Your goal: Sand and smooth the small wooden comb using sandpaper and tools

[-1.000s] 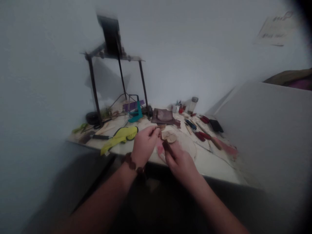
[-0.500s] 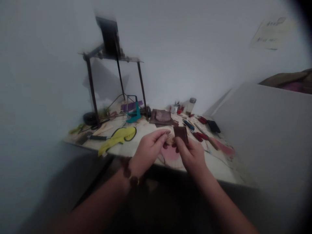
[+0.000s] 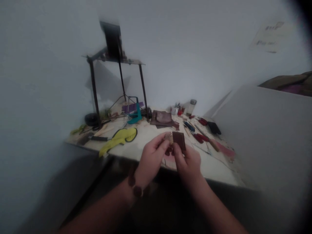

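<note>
My right hand [image 3: 186,160] grips a small brown leather piece [image 3: 179,140], thumb on its near face, the flat rectangle standing up above the fingers. Pinched in my left hand [image 3: 153,154] is a small pale ridged piece [image 3: 171,139], its kind unclear and its lower part covered by fingers. The ridged piece is right by the left edge of the leather; whether they touch I cannot tell. Both hands are close together above the front of the table [image 3: 143,143]. Below them shows part of a pink patch [image 3: 169,162].
Left on the table lie a yellow cloth-like item [image 3: 119,139] and a black-handled tool [image 3: 98,138], near a metal frame [image 3: 94,87]. Behind my hands are brown leather pieces [image 3: 163,117]. To the right are red-handled tools [image 3: 198,138], a blue-handled tool [image 3: 188,126] and a jar [image 3: 191,107].
The ridged piece has turned so its ridges show, and it has come nearer the leather's edge. Both hands are lower in view and the leather piece is tilted differently.
</note>
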Demonstrator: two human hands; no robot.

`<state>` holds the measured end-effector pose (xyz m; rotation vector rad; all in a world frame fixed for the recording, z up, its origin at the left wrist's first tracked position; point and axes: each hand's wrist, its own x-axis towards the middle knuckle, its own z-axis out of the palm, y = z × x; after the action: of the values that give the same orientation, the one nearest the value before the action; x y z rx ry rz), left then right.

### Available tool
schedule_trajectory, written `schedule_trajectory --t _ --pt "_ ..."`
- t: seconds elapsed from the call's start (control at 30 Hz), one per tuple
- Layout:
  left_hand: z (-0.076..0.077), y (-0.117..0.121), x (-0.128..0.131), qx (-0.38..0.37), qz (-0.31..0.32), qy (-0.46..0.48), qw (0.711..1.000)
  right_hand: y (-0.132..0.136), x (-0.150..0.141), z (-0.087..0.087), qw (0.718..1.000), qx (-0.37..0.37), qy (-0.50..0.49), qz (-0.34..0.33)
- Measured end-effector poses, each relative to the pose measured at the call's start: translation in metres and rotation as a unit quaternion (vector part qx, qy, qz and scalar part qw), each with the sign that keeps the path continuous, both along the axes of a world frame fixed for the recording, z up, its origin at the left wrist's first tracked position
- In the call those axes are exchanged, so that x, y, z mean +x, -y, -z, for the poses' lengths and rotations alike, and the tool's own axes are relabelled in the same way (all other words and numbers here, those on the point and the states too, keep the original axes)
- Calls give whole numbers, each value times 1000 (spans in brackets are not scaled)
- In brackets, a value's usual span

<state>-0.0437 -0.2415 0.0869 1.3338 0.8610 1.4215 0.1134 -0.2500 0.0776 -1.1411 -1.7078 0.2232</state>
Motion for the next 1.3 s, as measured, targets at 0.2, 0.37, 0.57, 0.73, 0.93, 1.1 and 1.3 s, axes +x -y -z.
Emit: schedule_trajectory --t 0.2,0.37,0.57,0.73,0.93,1.1,1.3 --pt "-3 -7 -7 -51 64 53 995 -9 25 -11 998 -4 21 -52" --pt "-5 -4 -6 -74 89 72 991 -17 33 -16 994 -9 78 -79" --pt "-11 -1 -10 -80 107 82 988 -16 37 -25 979 -19 145 -143" --pt "-12 -1 -11 -98 118 36 987 -17 43 -26 969 16 178 -171" --pt "-8 5 -4 -178 168 197 949 -18 41 -15 968 54 182 -165" --pt "-16 8 -16 -149 138 244 948 -17 52 2 966 64 199 -155" --pt "-19 9 -19 -127 115 148 974 -15 51 2 980 90 113 -137"
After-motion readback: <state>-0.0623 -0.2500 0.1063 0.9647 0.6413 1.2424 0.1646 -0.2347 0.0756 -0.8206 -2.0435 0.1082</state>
